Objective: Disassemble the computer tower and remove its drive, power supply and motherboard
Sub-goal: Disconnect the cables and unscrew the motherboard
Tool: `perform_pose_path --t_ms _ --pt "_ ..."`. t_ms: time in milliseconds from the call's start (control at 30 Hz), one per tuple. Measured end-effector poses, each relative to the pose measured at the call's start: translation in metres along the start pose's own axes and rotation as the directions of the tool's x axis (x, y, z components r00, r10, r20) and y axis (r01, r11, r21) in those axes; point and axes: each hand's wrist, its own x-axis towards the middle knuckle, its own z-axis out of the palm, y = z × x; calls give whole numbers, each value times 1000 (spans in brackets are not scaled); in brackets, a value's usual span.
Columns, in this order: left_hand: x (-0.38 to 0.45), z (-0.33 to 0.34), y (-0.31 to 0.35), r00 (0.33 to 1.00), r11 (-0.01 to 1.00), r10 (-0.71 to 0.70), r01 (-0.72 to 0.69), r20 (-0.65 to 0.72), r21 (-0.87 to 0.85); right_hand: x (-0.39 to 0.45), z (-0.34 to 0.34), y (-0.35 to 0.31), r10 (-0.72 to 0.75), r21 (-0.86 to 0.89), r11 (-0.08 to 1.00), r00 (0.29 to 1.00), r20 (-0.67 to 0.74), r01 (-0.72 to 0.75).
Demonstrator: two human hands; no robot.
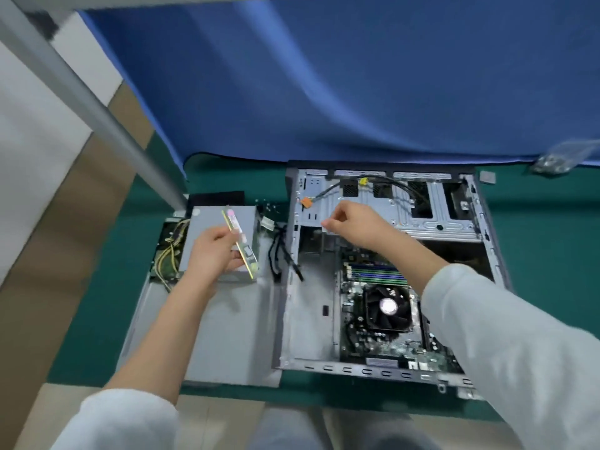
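Two pale sleeves (519, 345) reach out from the bottom edge. On the left, the left hand (216, 251) curls its fingers round a thin memory stick (240, 243) and holds it over the grey power supply (220, 222), which sits outside the case on a flat side panel (227, 329). Over the open computer case (383, 274), the right hand (352, 225) is loosely curled; I cannot tell if it pinches anything. Best to lay the stick down softly, away from the wires. Inside, the green motherboard (367, 342) lies flat, its black fan (388, 306) on top.
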Motion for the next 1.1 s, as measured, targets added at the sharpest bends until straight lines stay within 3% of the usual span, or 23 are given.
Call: perform_pose_path --t_ms 133,267,633,767,933,1033,1100 --pt "32 -2 -14 999 952 0 -15 50 306 19 8 -10 105 -286 955 990 89 -76" --pt "49 22 -28 987 754 126 -162 102 636 26 14 -9 137 -367 925 987 82 -98" --pt "41 36 -66 957 479 231 -268 175 836 26 23 0 79 -453 888 996 -33 -85" --pt "46 57 -61 956 422 238 -264 175 867 25 24 0 40 -465 883 997 -65 -65" --pt "56 76 -64 979 521 173 -183 106 834 24 28 1 25 -474 878 996 -89 -64" --pt "59 84 -66 996 747 87 -58 -11 663 24 28 0 31 -485 872 995 -93 -72" --pt "63 89 -63 993 911 -92 116 -81 395 23 29 1 37 -493 867 995 -92 -78"
